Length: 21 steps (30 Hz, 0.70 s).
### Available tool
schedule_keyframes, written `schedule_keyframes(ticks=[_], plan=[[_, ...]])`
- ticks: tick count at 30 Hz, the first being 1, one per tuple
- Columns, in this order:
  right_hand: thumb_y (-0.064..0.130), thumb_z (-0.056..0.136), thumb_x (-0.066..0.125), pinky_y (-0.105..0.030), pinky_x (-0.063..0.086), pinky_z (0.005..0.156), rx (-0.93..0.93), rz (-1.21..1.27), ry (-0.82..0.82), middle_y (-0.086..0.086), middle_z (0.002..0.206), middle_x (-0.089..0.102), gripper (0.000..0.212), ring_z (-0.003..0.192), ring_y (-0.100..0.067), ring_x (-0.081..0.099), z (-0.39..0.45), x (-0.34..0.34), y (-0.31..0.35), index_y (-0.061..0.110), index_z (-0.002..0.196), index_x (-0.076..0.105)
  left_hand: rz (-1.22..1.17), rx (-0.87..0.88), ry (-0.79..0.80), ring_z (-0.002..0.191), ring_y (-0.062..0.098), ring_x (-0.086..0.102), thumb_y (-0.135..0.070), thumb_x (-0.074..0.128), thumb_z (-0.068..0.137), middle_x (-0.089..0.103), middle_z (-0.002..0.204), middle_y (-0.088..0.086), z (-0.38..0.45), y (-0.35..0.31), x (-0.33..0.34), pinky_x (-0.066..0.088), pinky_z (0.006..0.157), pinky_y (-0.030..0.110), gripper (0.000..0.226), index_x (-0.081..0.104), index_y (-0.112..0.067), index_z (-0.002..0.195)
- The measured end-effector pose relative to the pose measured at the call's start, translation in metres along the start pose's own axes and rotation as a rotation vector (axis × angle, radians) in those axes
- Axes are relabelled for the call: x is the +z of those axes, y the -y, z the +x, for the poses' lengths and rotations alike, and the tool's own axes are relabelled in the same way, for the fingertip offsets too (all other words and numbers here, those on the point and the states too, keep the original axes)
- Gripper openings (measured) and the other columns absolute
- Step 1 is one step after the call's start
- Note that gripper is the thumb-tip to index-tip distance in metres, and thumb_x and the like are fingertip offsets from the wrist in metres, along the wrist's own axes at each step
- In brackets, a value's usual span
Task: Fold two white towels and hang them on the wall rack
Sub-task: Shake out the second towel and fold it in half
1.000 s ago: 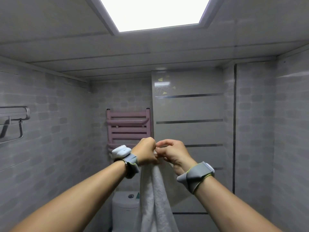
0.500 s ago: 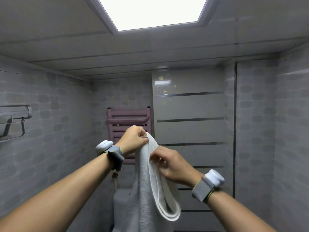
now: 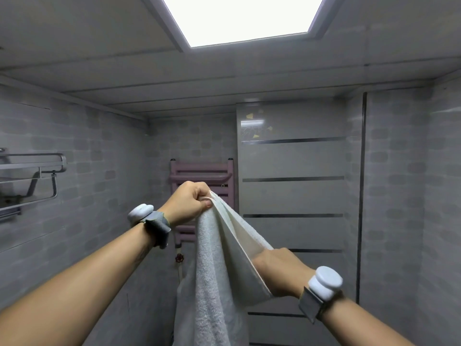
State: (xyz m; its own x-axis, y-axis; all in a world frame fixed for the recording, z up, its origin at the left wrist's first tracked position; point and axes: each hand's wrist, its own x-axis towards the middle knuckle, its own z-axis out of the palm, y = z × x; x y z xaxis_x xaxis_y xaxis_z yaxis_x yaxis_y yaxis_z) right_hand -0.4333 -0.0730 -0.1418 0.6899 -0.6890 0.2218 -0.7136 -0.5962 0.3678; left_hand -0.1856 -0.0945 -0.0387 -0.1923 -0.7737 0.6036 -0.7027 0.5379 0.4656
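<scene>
— Since half a second ago the right hand (image 3: 279, 270) has slid down and out along the towel's edge, away from the left hand (image 3: 187, 203), which has stayed up at about the same height.

— And the grips?

— Left hand is a closed fist round the top of the white towel (image 3: 214, 270), thumb pressed over the gathered corner. Right hand sits lower and to the right, holding the hem; its fingertips are behind the cloth, so I'd say curled round the edge, though the fingers themselves are mostly hidden.

— Where does the towel hang?

— In mid-air between both hands, in front of the person. One layer is stretched taut from the left fist down to the right hand; the rest drops straight and runs out of the bottom of the head view.

— The room?

— Small bathroom, grey block-pattern tiles on the left and right walls. Metal wall rack (image 3: 32, 181) is fixed on the left wall, well apart from the towel. On the far wall a pink radiator rack (image 3: 202, 171) stands behind the left hand, partly covered by it. Beside that is a glossy grey panel (image 3: 291, 196) with dark horizontal stripes. Overhead, a bright ceiling light panel (image 3: 247, 18) is set in grey ceiling slats.

— Wrists?

— Each carries a grey band with a white puck: left wrist device (image 3: 142, 212), right wrist device (image 3: 324, 282).
</scene>
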Motion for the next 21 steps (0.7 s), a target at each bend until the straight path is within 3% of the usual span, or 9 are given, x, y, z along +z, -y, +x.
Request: schedule_keyframes(ticks=[2, 4, 8, 11, 14, 16, 19, 21], plan=[[0.012, 0.087, 0.053, -0.037, 0.042, 0.063, 0.01, -0.006, 0.141, -0.011, 0.099, 0.067, 0.003, 0.083, -0.035, 0.06, 0.001, -0.004, 0.001, 0.014, 0.089, 0.054, 0.026, 0.025, 0.019, 0.073, 0.005, 0.06, -0.015, 0.058, 0.07, 0.065, 0.083, 0.002, -0.001, 0.0, 0.001, 0.045, 0.07, 0.016, 0.016, 0.069, -0.003, 0.072], [0.009, 0.089, 0.054, -0.037, 0.044, 0.068, 0.041, 0.03, 0.308, -0.016, 0.102, 0.065, 0.019, 0.092, -0.036, 0.062, 0.003, -0.007, 0.004, 0.006, 0.106, 0.062, 0.058, 0.038, 0.026, 0.073, 0.008, 0.061, -0.015, 0.059, 0.07, 0.065, 0.082, 0.002, -0.002, 0.004, 0.003, 0.047, 0.071, 0.021, 0.014, 0.068, -0.003, 0.071], [0.001, 0.097, 0.051, -0.028, 0.039, 0.075, 0.069, 0.105, 0.537, -0.021, 0.084, 0.055, 0.03, 0.1, -0.032, 0.054, 0.005, -0.016, 0.01, -0.01, 0.124, 0.058, 0.094, 0.02, 0.016, 0.078, 0.018, 0.064, -0.006, 0.063, 0.075, 0.066, 0.081, 0.002, -0.002, 0.019, 0.004, 0.049, 0.076, 0.031, 0.008, 0.068, -0.005, 0.069], [0.0, 0.096, 0.048, -0.028, 0.045, 0.055, 0.076, 0.164, 0.471, -0.017, 0.069, 0.05, 0.027, 0.093, -0.037, 0.058, 0.001, -0.027, 0.008, -0.013, 0.115, 0.062, 0.104, 0.017, 0.022, 0.08, 0.022, 0.066, -0.008, 0.063, 0.074, 0.066, 0.082, 0.003, -0.006, 0.022, 0.005, 0.049, 0.076, 0.031, 0.009, 0.068, -0.007, 0.067], [0.002, 0.088, 0.059, -0.03, 0.048, 0.061, 0.049, 0.211, 0.501, -0.017, 0.079, 0.059, 0.021, 0.081, -0.029, 0.058, 0.001, -0.02, 0.005, -0.005, 0.105, 0.068, 0.131, 0.016, 0.017, 0.08, 0.021, 0.065, -0.002, 0.066, 0.077, 0.066, 0.083, 0.004, -0.007, 0.024, 0.006, 0.048, 0.076, 0.028, 0.01, 0.069, -0.006, 0.069], [0.005, 0.081, 0.067, -0.032, 0.046, 0.066, 0.039, 0.269, 0.518, -0.015, 0.085, 0.064, 0.022, 0.077, -0.025, 0.057, 0.004, -0.011, 0.002, -0.001, 0.101, 0.071, 0.127, 0.022, 0.019, 0.081, 0.02, 0.066, -0.009, 0.065, 0.074, 0.067, 0.083, 0.005, -0.006, 0.024, 0.006, 0.048, 0.077, 0.028, 0.008, 0.07, -0.006, 0.068], [0.003, 0.078, 0.071, -0.031, 0.043, 0.067, 0.052, 0.249, 0.49, -0.011, 0.072, 0.056, 0.02, 0.077, -0.024, 0.056, 0.006, -0.008, -0.001, -0.003, 0.097, 0.07, 0.119, 0.02, 0.019, 0.082, 0.022, 0.066, -0.007, 0.066, 0.076, 0.067, 0.083, 0.005, -0.006, 0.022, 0.008, 0.05, 0.078, 0.031, 0.008, 0.07, -0.004, 0.071], [0.0, 0.084, 0.062, -0.033, 0.042, 0.069, 0.074, 0.147, 0.413, -0.01, 0.071, 0.049, 0.009, 0.082, -0.03, 0.059, 0.005, -0.004, -0.001, 0.001, 0.093, 0.065, 0.128, 0.018, 0.01, 0.083, 0.022, 0.066, -0.001, 0.067, 0.079, 0.067, 0.084, 0.006, -0.006, 0.022, 0.008, 0.049, 0.079, 0.03, 0.008, 0.071, -0.003, 0.072]])
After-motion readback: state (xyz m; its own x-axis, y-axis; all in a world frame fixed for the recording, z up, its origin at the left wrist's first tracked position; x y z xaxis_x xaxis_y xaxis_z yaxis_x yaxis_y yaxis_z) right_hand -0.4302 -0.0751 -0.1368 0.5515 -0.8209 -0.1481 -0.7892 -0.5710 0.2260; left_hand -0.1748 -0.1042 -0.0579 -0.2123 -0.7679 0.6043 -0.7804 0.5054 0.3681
